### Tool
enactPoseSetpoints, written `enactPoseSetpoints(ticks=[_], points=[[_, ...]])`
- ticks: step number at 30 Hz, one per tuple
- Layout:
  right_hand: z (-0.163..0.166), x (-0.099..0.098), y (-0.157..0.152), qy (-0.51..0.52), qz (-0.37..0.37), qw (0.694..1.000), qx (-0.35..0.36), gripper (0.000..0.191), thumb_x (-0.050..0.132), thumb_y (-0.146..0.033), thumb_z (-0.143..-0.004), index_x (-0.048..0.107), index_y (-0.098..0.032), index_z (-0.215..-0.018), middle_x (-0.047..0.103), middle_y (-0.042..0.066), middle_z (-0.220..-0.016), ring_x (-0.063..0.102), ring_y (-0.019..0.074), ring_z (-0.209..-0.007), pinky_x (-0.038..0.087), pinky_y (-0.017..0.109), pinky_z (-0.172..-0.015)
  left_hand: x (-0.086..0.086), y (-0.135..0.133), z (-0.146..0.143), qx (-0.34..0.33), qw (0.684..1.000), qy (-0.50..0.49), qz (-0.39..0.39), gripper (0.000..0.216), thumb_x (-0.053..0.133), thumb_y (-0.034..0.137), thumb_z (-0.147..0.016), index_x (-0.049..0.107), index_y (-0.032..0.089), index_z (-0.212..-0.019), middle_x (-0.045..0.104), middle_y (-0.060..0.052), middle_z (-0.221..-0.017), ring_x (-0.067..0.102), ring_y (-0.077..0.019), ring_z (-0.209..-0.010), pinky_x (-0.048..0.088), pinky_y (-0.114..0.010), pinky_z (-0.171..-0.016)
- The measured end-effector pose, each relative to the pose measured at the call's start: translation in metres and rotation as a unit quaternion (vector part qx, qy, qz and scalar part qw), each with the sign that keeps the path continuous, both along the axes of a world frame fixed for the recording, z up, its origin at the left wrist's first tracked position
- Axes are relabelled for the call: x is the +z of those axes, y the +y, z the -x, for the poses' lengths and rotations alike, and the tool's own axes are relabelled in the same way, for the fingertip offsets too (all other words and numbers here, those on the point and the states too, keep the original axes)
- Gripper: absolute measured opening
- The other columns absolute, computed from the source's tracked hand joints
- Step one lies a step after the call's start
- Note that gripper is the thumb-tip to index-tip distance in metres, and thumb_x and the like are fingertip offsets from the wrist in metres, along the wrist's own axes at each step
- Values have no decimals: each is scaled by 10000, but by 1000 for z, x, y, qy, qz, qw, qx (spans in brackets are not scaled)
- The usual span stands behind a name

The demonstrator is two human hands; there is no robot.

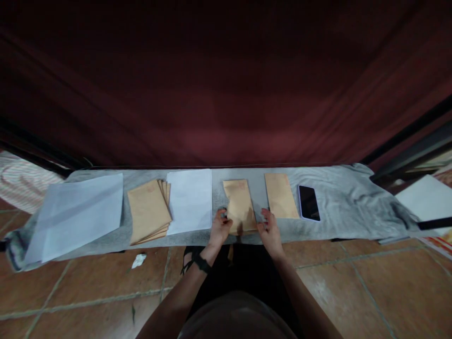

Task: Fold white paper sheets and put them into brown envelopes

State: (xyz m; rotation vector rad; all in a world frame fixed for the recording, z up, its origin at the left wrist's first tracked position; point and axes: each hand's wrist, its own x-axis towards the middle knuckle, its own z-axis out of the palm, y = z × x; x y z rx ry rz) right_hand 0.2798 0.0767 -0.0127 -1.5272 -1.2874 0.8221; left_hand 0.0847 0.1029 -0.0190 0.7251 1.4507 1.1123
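Envelope (241,203): long axis fore-and-aft, between left hand (220,230) and right hand (271,234). Left nearer, fingers over edge, grip cannot be told; right loosely open, beside edge.

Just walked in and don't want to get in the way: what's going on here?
A person has the left hand and right hand at either side of a brown envelope lying on a grey cloth. To its left are white sheets and fanned envelopes; to its right, a single envelope and a smartphone.
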Motion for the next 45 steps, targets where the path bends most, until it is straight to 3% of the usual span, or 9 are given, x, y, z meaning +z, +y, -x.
enactPoseSetpoints(ticks=[3,5,8,14,18,22,34,39,45], points=[[5,11,16,-127,-89,975,157,478,450,-243,-924,540,-246,-1393,512,83,-1486,457,225,-1394,377,458,-1180,-3,-1,2,-11,1000,22,-10,509,690,130,-589,514,216,-1059,586,99,-571,519,-105,-470,324,-185,-479],[18,18,34,-189,-119,938,265,481,399,-248,-980,501,-245,-1450,487,65,-1527,408,207,-1437,325,447,-1217,-4,-2,2,-21,999,30,-15,467,683,135,-601,508,219,-1025,589,95,-580,527,-110,-488,337,-194,-502],[41,19,61,-285,-139,879,357,502,400,-302,-1016,433,-225,-1511,412,64,-1585,340,217,-1483,233,462,-1254,-4,-3,4,-36,998,39,-20,402,684,151,-620,503,225,-971,605,80,-603,550,-123,-520,360,-213,-534],[58,-2,85,-387,-133,850,332,559,426,-380,-1021,342,-248,-1557,336,66,-1617,312,280,-1494,124,574,-1247,-3,-5,10,-46,997,51,-19,333,693,149,-614,528,235,-891,621,53,-655,592,-149,-569,398,-241,-555],[56,-9,84,-391,-134,851,323,556,418,-372,-1026,332,-246,-1561,316,69,-1626,291,293,-1501,111,590,-1239,-5,-5,10,-48,998,48,-19,322,673,142,-619,527,233,-892,626,51,-664,603,-152,-582,411,-240,-564],[55,-10,96,-383,-147,838,359,513,408,-358,-1033,386,-249,-1534,339,55,-1618,294,262,-1502,123,550,-1248,-9,-4,8,-46,997,56,-18,327,665,135,-619,525,236,-897,623,54,-654,598,-148,-576,399,-234,-553],[57,-17,165,-376,-122,865,310,515,419,-355,-1017,436,-208,-1510,351,69,-1603,329,244,-1490,162,480,-1254,-7,-2,9,-51,997,52,2,353,648,141,-625,506,242,-932,606,74,-611,532,-124,-481,346,-221,-483],[53,-19,151,-371,-119,868,309,531,413,-355,-1017,402,-216,-1530,333,52,-1612,295,231,-1505,144,471,-1260,-4,-3,7,-40,997,62,8,315,632,124,-633,517,244,-902,623,68,-648,598,-145,-562,413,-236,-548],[32,-20,96,-351,-126,854,363,526,396,-339,-1032,356,-249,-1549,325,19,-1614,292,202,-1506,146,457,-1270,-3,-3,7,-34,996,88,6,298,636,85,-656,537,246,-888,610,63,-644,598,-159,-575,424,-259,-602]])
